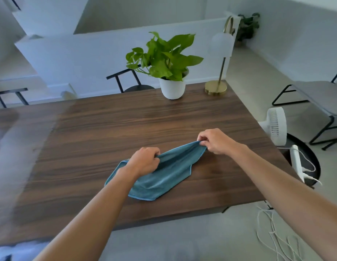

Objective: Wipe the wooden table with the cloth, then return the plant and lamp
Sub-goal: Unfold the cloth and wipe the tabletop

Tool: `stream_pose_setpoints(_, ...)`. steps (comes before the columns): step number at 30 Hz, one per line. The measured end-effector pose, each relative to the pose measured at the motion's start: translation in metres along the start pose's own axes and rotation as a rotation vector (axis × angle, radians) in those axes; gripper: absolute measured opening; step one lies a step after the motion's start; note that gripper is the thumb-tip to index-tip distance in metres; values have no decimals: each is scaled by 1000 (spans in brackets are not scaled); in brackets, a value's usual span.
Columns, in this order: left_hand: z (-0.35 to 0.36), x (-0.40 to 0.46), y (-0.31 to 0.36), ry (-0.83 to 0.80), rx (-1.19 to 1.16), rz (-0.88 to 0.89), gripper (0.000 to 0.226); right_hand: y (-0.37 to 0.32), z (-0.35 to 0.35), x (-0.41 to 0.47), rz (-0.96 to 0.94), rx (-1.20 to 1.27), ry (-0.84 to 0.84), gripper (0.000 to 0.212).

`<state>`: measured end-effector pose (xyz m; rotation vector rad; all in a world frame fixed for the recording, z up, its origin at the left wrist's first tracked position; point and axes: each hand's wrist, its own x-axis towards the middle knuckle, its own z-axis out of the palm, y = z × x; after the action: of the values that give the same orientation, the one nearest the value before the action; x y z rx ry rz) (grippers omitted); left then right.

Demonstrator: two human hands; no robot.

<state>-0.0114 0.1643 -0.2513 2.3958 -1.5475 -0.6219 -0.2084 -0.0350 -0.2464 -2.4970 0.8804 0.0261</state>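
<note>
A blue cloth (163, 174) lies partly lifted on the dark wooden table (107, 129), near its front middle. My left hand (145, 161) pinches one upper edge of the cloth. My right hand (214, 141) pinches the other upper corner, and the cloth is stretched between both hands. A green plant in a white pot (172, 89) stands at the table's far edge. To its right, on the far right corner, stands a lamp (220, 68) with a gold base and a white globe shade.
A white fan (275, 126) and a white power strip with cords sit on a round black stand beside the table's right edge. Loose white cables lie on the floor at the front right. Black-framed chairs stand behind the table and at the far right.
</note>
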Motion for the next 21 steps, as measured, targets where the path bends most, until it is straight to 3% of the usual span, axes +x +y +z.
stream_pose_setpoints(9,46,19,104,-200,-165,105,2,88,-30,-50,271,-80,-29,13)
stream_pose_setpoints(11,47,22,110,-249,-220,107,11,94,-29,-53,295,-92,-48,11)
stream_pose_setpoints(14,40,27,109,-331,-444,10,28,89,-35,-45,298,-52,-107,30)
stream_pose_setpoints(17,24,41,95,-259,-650,-86,25,66,-46,-25,275,71,-86,35)
stream_pose_setpoints(21,-2,73,64,-2,-630,-113,18,24,-51,15,193,141,7,28)
